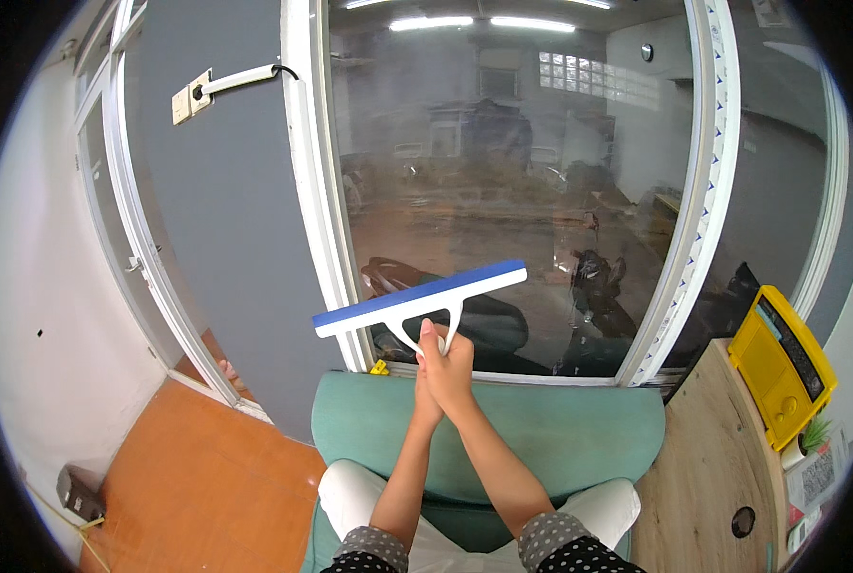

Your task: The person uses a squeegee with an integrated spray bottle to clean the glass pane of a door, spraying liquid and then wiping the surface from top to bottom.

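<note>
Both of my hands are clasped together around the handle of a white window squeegee (426, 301) with a blue blade. My right hand (451, 372) wraps the handle on the near side, its thumb raised along it. My left hand (425, 397) sits behind and below, partly hidden by the right. The squeegee's head is tilted, its right end higher than its left. Behind it stands a large glass window pane (469, 186) in a white frame, with hazy smears and reflections; whether the blade touches the glass I cannot tell.
Between me and the window is a green upholstered seat back (541, 422). A small yellow object (379, 368) lies at the sill's left corner. On the right, a wooden desk (706, 458) holds a yellow case (781, 369) and a potted plant (805, 440). A wall socket (191, 98) is at upper left.
</note>
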A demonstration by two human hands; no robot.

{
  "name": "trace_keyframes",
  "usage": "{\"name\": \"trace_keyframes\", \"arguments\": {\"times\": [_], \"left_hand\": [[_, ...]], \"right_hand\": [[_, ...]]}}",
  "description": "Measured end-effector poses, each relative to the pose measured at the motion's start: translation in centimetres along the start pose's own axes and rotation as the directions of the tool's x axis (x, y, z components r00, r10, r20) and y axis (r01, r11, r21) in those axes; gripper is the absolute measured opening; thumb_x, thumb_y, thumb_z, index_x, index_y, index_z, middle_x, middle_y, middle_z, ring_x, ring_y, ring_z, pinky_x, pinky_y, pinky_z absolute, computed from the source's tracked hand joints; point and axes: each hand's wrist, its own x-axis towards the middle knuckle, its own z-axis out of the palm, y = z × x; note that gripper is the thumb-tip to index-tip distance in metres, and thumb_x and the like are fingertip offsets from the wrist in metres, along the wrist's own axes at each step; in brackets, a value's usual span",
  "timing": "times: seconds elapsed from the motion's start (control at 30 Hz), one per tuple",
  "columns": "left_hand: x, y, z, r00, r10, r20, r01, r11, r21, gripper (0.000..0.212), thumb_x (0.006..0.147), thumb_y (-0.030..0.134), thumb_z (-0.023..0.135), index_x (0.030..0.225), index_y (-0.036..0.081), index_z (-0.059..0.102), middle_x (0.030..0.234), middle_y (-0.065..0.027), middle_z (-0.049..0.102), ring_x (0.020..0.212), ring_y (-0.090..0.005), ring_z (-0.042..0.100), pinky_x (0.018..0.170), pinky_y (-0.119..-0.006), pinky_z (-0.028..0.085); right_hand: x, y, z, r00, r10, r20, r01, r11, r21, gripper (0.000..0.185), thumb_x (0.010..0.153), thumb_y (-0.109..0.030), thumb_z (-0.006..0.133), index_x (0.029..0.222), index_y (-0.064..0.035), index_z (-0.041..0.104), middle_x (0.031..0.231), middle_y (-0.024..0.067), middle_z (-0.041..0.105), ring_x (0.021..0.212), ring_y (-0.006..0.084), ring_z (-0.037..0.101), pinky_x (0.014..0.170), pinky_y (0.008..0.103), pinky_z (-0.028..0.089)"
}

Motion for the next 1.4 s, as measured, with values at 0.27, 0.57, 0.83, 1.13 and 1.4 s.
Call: {"name": "trace_keyframes", "arguments": {"times": [0.27, 0.57, 0.83, 1.13, 1.4], "left_hand": [[-1.8, 4.1, 5.2, 0.988, 0.029, 0.152, -0.03, 0.999, 0.009, 0.061, 0.098, 0.054, 0.022, 0.12, 0.004, 0.051, 0.108, -0.0076, 0.057, 0.1, -0.0156, 0.054, 0.086, -0.032, 0.044], [-3.1, 4.4, 11.8, 0.974, 0.025, 0.227, -0.004, 0.996, -0.093, 0.065, 0.097, 0.058, 0.022, 0.123, 0.005, 0.047, 0.107, -0.0055, 0.056, 0.1, -0.0133, 0.052, 0.085, -0.03, 0.043], [-4.5, 5.1, 16.8, 0.941, 0.003, 0.337, 0.046, 0.989, -0.139, 0.068, 0.095, 0.061, 0.021, 0.128, 0.006, 0.044, 0.108, -0.0044, 0.054, 0.102, -0.0113, 0.05, 0.085, -0.028, 0.042], [-5.6, 3.9, 21.5, 0.833, 0.002, 0.553, 0.089, 0.986, -0.138, 0.074, 0.095, 0.062, 0.02, 0.132, 0.001, 0.041, 0.115, -0.0075, 0.054, 0.104, -0.0142, 0.05, 0.088, -0.028, 0.04], [-4.9, 3.8, 20.1, 0.756, -0.16, 0.635, 0.26, 0.963, -0.067, 0.063, 0.099, 0.05, 0.02, 0.135, 0.002, 0.038, 0.122, -0.0075, 0.051, 0.111, -0.0133, 0.047, 0.094, -0.027, 0.037]], "right_hand": [[-1.6, -1.8, -4.5, 0.99, 0.031, -0.137, -0.026, 0.999, 0.037, 0.043, 0.092, -0.03, 0.055, 0.061, -0.0012, 0.053, 0.05, 0.0, 0.047, 0.046, 0.008, 0.041, 0.044, 0.028, 0.03], [-1.6, -2.9, -10.1, 0.966, -0.021, -0.26, -0.002, 0.996, -0.087, 0.044, 0.092, -0.03, 0.054, 0.06, -0.0015, 0.051, 0.05, 0.0015, 0.049, 0.047, 0.009, 0.044, 0.045, 0.0274, 0.033], [-1.8, -3.3, -15.1, 0.923, 0.004, -0.384, -0.04, 0.996, -0.086, 0.044, 0.093, -0.031, 0.054, 0.061, -0.0004, 0.053, 0.052, 0.001, 0.05, 0.049, 0.0075, 0.045, 0.045, 0.0261, 0.034], [-2.5, -4.1, -20.1, 0.803, -0.048, -0.594, -0.023, 0.994, -0.111, 0.045, 0.095, -0.03, 0.051, 0.058, -0.0037, 0.048, 0.051, -0.0008, 0.047, 0.047, 0.0074, 0.041, 0.042, 0.0257, 0.03], [-2.1, -3.3, -19.3, 0.788, -0.003, -0.615, -0.034, 0.998, -0.047, 0.046, 0.095, -0.031, 0.051, 0.058, -0.004, 0.048, 0.051, -0.0008, 0.046, 0.047, 0.0073, 0.042, 0.043, 0.0263, 0.031]]}}
